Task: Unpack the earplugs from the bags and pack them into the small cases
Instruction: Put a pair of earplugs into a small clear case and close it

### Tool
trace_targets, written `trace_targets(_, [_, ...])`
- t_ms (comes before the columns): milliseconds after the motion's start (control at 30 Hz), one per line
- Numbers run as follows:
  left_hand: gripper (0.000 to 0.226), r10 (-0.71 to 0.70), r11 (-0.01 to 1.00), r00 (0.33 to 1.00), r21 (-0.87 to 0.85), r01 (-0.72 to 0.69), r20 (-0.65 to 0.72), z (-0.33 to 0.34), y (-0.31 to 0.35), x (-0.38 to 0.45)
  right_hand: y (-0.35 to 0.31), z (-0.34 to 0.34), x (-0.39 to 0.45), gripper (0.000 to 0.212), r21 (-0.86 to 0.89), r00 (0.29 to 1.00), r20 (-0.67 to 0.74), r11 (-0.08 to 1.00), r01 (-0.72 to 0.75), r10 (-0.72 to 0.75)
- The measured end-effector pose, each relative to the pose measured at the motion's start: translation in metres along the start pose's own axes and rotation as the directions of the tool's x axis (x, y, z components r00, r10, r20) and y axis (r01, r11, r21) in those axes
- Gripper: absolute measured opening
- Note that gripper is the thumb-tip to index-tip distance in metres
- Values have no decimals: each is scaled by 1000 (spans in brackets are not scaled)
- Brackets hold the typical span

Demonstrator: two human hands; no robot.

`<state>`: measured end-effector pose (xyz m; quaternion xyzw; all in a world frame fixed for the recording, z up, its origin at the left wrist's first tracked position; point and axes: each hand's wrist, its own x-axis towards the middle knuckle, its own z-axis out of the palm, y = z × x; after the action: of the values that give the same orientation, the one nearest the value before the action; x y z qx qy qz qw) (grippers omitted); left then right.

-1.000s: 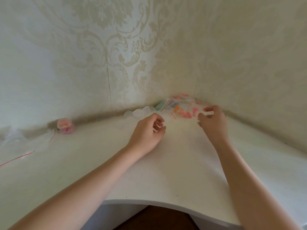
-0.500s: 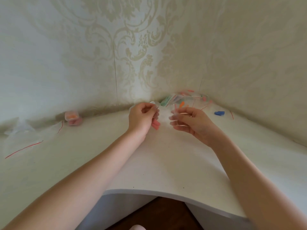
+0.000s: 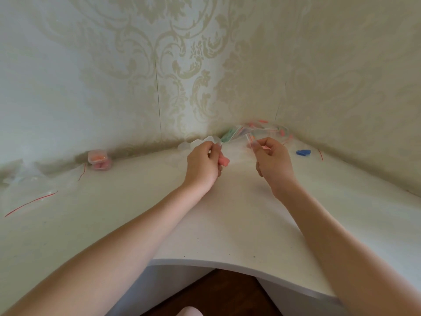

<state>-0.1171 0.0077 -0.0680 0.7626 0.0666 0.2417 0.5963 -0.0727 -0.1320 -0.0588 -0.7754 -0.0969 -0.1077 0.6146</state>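
Far left on the white corner desk [image 3: 227, 224] there are flat clear bags [image 3: 29, 197] with red zip strips, then two stacked small cases [image 3: 100, 161] with pink earplugs against the back edge, and a wide bare stretch toward the curved front edge. Left hand [image 3: 201, 166] curls around a pink earplug [image 3: 224, 161] lying sideways, tip pointing right, while the right hand [image 3: 272, 161] pinches a clear bag [image 3: 251, 140], too blurry for any print. The bag pile [image 3: 252, 131] fills the back corner, blue earplugs [image 3: 303, 152] lying near the right edge.
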Motion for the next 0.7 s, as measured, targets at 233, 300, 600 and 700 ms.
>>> trace_targets(233, [31,254,948,951,237,-210,-175,-9,0,0,-1,-11,6,22,87,997,-60,996,-33,39])
trace_targets(300, [30,337,920,922,276,-279,-189,-11,3,-2,-3,-16,6,25,125,994,-108,992,-17,31])
trace_targets(600, [19,51,964,991,-264,-17,123,3,6,-2,-5,2,-13,26,-120,975,100,970,212,-201])
trace_targets(700, [16,72,973,988,-228,-39,139,4,3,-1,-5,4,-14,35,-100,967,157,971,217,-200])
